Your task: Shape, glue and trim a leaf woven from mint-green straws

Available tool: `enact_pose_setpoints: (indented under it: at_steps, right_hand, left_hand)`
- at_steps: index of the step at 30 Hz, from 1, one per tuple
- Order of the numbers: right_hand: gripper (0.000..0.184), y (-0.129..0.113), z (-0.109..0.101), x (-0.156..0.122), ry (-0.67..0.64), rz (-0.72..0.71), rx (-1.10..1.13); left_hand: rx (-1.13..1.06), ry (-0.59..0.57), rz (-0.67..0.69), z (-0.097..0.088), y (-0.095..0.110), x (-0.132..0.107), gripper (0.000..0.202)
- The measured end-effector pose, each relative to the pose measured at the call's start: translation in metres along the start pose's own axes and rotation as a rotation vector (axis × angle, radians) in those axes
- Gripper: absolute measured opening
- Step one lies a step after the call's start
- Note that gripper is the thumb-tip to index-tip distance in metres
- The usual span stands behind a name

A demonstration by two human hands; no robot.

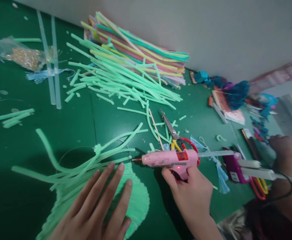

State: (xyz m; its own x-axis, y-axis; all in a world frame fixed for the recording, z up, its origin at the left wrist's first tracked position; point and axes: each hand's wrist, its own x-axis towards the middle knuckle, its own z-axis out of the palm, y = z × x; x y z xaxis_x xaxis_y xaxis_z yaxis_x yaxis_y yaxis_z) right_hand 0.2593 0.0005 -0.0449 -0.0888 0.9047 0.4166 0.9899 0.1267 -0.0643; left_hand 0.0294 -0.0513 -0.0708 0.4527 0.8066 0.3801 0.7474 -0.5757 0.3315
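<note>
My left hand (98, 203) lies flat, fingers spread, on a mint-green piece (138, 203) built from pipe cleaners side by side. Loose pipe cleaner ends (48, 150) stick out from its upper edge, with a small knot-like bit near the top. Wrapped round the handle of a pink glue gun (171, 158) is my right hand (192, 193). The gun's metal nozzle points left and is close to the upper edge of the green piece; whether it touches I cannot tell. A clear glue stick (216, 153) runs out of the gun's back, and a small red light glows on its side.
Behind lies a heap of green pipe cleaners (125, 76) beside a multicoloured bundle. Red-handled scissors (173, 130) rest just beyond the gun. Two glue sticks (57, 66) and a bag of gold bits (23, 55) are at left. At right are a purple plug block (236, 168) and another person's hand (284, 150).
</note>
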Motion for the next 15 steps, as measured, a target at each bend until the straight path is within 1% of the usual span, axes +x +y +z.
enact_pose_setpoints:
  at_steps: [4, 10, 15]
  right_hand:
    - [0.028, 0.0001, 0.0006, -0.0003, 0.001, -0.021, -0.005]
    - [0.017, -0.0021, -0.0013, -0.0004, -0.024, -0.033, 0.004]
    - [0.017, -0.0013, -0.0020, 0.0006, -0.016, -0.039, -0.001]
  left_hand:
    - [-0.003, -0.007, -0.005, 0.0000, 0.0005, 0.0003, 0.051]
    - [0.000, -0.012, -0.018, 0.0012, 0.0007, 0.0015, 0.050]
    - [-0.007, -0.016, -0.015, 0.0004, 0.0008, 0.0011, 0.051]
